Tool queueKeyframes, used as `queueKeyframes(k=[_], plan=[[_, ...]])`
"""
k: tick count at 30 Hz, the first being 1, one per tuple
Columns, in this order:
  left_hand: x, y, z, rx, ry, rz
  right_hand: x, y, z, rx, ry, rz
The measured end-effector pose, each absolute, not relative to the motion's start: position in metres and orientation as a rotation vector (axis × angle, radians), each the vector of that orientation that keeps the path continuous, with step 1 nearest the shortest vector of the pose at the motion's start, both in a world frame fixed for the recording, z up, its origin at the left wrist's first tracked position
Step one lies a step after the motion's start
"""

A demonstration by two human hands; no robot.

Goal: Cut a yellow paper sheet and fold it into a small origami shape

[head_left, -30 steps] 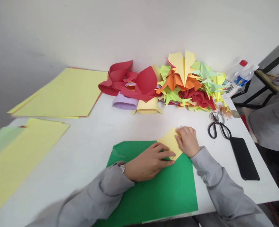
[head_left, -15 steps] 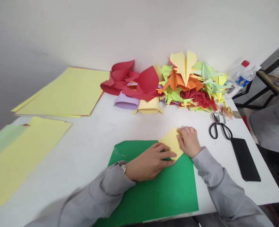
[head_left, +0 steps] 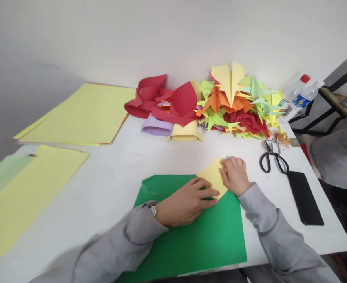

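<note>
A folded piece of pale yellow paper (head_left: 213, 177) lies on the upper right part of a green sheet (head_left: 203, 243). My left hand (head_left: 188, 200) rests on it from the left, fingers stretched out and slightly apart across its lower part. At the paper's right corner, my right hand (head_left: 235, 175) has its fingers curled and pinches the edge. The fingertips there partly hide the corner.
Large yellow sheets (head_left: 79, 114) and more yellow paper (head_left: 35, 192) lie at the left. Red paper shapes (head_left: 183, 104) and folded paper figures (head_left: 231, 102) are piled at the back. Scissors (head_left: 275, 159), a black phone (head_left: 305, 198) and bottles (head_left: 301, 100) are at the right.
</note>
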State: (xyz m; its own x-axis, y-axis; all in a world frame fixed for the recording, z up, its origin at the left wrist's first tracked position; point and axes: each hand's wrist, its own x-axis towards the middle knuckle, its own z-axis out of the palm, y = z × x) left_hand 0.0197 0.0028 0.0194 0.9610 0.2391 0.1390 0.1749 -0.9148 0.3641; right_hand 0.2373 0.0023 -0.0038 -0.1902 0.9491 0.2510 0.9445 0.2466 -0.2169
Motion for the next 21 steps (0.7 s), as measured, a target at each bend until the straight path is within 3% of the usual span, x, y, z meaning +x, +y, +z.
queueKeyframes(k=[21], plan=[[0.0197, 0.0034, 0.0175, 2.684, 0.329, 0.289, 0.2350, 0.0020, -0.0003, -1.788, -2.222, -0.012]])
